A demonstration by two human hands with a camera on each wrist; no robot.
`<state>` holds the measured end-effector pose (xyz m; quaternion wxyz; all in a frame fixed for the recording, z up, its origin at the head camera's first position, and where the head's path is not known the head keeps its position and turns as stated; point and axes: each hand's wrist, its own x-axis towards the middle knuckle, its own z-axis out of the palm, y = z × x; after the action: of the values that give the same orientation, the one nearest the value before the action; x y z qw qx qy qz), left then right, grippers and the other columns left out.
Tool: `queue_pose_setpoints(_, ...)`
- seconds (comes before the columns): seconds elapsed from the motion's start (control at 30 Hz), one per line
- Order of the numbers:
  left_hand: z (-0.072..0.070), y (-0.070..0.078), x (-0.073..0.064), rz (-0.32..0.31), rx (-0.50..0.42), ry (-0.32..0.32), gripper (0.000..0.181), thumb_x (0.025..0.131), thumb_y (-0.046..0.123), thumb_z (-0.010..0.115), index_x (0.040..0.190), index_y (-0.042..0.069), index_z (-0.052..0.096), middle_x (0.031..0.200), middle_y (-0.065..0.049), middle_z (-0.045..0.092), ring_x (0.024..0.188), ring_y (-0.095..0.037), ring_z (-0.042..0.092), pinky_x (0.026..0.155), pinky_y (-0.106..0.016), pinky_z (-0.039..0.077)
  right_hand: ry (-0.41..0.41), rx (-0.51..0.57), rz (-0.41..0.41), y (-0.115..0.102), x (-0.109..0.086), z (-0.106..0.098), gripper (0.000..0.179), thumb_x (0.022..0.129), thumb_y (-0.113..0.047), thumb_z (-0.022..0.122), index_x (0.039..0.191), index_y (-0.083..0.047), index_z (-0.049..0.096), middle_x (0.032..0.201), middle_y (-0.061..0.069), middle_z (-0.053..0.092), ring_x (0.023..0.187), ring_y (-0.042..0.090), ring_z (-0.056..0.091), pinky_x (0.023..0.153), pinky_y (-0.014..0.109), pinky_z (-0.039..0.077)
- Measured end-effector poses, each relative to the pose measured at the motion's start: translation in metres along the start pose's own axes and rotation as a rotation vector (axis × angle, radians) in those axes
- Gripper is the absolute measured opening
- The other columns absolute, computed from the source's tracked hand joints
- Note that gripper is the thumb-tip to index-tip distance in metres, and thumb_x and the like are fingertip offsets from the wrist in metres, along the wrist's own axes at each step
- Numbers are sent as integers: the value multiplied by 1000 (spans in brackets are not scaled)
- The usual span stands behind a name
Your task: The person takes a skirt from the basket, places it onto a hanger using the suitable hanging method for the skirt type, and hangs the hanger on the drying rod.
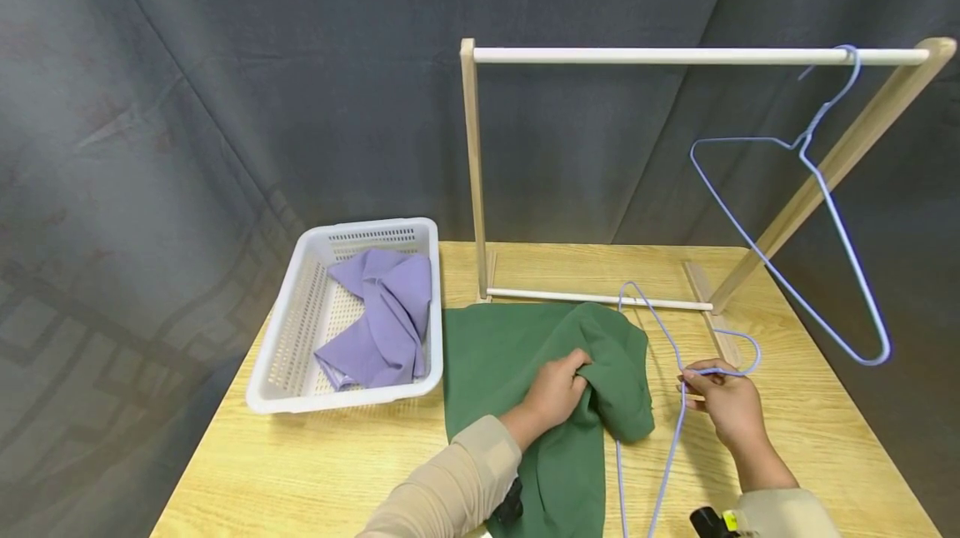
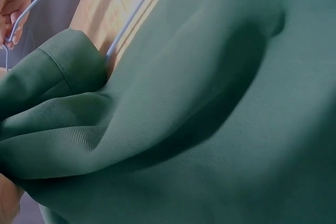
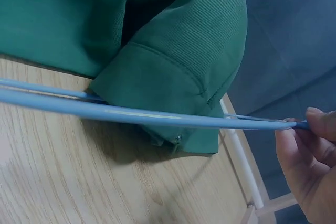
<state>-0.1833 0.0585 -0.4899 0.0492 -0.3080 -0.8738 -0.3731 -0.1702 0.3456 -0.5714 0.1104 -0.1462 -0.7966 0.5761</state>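
Observation:
My left hand (image 1: 557, 392) grips a bunched fold of a green garment (image 1: 495, 346) spread on the table. A stitched band (image 3: 157, 77) runs along the garment's end in the right wrist view. My right hand (image 1: 727, 409) pinches a light blue hanger (image 1: 672, 450) at its neck, just below the hook, thumb against fingers. The hanger stands tilted beside the garment. Part of its long bar is hidden by the garment's end, which lies over it. In the left wrist view, green cloth fills most of the picture, with my right hand's fingers at upper left.
A white basket (image 1: 262, 355) at left holds a purple cloth (image 1: 386, 313). Behind the garment stands a rack of wooden posts (image 1: 474, 171) with a white rail (image 1: 660, 57). Another blue hanger (image 1: 840, 230) hangs at the rail's right end. A dark curtain (image 1: 360, 88) stands behind.

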Motion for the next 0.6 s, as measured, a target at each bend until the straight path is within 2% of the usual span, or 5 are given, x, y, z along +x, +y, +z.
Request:
queue_pose_setpoints(0.17,2,-1,-1,-12,-11,-15,18,87,4,44,100,16,50,63,2,51,44,-3,36,43,-13,30,5,71,16,-1,1,2,30,78,-26,63,90,1,56,75,3,63,66,13,61,51,28,50)
queue_pose_setpoints(0.3,2,-1,0,-40,-57,-16,18,87,4,44,99,16,51,64,1,53,44,-3,38,43,-13,31,-20,161,35,-6,0,2,29,77,-23,64,90,1,56,75,3,63,66,13,61,51,28,50)
queue_pose_setpoints(0.6,2,-2,4,-60,-169,44,13,85,5,48,92,15,53,80,-2,62,57,-3,50,52,-12,38,-17,228,59,-8,-2,7,27,76,-20,66,90,1,57,76,4,63,66,13,61,54,29,50)
